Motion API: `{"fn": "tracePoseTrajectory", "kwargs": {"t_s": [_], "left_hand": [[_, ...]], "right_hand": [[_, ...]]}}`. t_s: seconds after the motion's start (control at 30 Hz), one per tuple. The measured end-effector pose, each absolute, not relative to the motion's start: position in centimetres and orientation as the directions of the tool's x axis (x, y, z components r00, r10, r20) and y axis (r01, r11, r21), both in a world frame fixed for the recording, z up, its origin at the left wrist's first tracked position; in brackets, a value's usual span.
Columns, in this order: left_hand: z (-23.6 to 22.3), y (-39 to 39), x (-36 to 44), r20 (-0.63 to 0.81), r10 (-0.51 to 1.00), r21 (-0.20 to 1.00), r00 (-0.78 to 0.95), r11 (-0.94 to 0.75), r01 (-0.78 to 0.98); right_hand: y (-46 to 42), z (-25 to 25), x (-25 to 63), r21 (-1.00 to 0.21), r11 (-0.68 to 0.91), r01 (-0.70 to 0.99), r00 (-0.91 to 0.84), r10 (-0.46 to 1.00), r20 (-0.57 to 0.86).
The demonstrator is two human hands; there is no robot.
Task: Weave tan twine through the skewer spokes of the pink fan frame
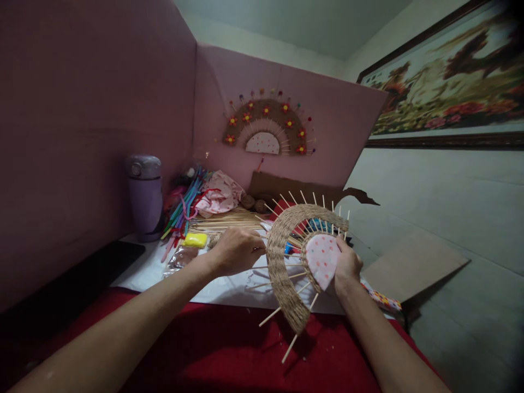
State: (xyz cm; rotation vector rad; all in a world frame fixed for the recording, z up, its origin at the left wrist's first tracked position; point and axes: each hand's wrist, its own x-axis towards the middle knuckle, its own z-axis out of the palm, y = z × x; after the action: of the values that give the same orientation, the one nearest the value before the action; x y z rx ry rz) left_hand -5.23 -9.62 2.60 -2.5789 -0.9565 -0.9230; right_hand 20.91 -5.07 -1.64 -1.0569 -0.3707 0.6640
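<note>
My right hand (347, 263) grips a half-round fan-shaped craft (282, 273) at its inner half-disc. This disc (321, 257) is covered in pale pink dotted fabric. Thin wooden sticks (270, 316) radiate from it through a wide band woven of brown twine, their ends poking out past the band. The piece is tilted, held above the table. At the band's left outer edge is my left hand (237, 251), its fingers pinched together close to the stick ends. Whatever lies between those fingertips is hidden.
Behind lie loose wooden sticks (229, 221), pipe cleaners (186, 202), crumpled dotted fabric (223, 191) and a yellow packet (195, 240). A purple tumbler (145, 199) stands left. A similar decorated half-round piece (266, 117) hangs on the pink panel (331, 120). Brown cardboard (295, 188) leans behind.
</note>
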Motion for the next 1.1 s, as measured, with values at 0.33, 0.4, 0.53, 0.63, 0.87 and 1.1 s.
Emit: {"fn": "tracePoseTrajectory", "kwargs": {"t_s": [0.33,0.4,0.53,0.63,0.87,1.1], "left_hand": [[2.6,-9.2,-5.7,0.683,0.474,-0.041,0.556,-0.735,0.677],[2.6,-9.3,-5.6,0.686,0.459,-0.064,0.565,-0.735,0.675],[2.8,-9.6,-5.6,0.684,0.422,-0.149,0.595,-0.718,0.680],[2.9,-9.8,-5.5,0.681,0.400,-0.213,0.613,-0.693,0.689],[2.6,-9.8,-5.4,0.700,0.414,-0.136,0.582,-0.723,0.677],[3.3,-10.4,-5.0,0.717,0.519,0.240,0.465,-0.811,0.534]], "right_hand": [[-5.3,-1.2,20.9,-0.919,0.272,-0.286,0.768,0.639,-0.050],[-5.3,-1.2,20.9,-0.918,0.279,-0.281,0.766,0.642,-0.039],[-5.1,-1.4,21.1,-0.910,0.313,-0.273,0.765,0.644,-0.008],[-5.0,-1.6,21.3,-0.901,0.322,-0.291,0.756,0.654,-0.010],[-4.4,-2.2,22.0,-0.896,0.337,-0.289,0.753,0.658,0.005],[-4.0,-2.6,22.7,-0.867,0.312,-0.389,0.671,0.740,-0.035]]}}
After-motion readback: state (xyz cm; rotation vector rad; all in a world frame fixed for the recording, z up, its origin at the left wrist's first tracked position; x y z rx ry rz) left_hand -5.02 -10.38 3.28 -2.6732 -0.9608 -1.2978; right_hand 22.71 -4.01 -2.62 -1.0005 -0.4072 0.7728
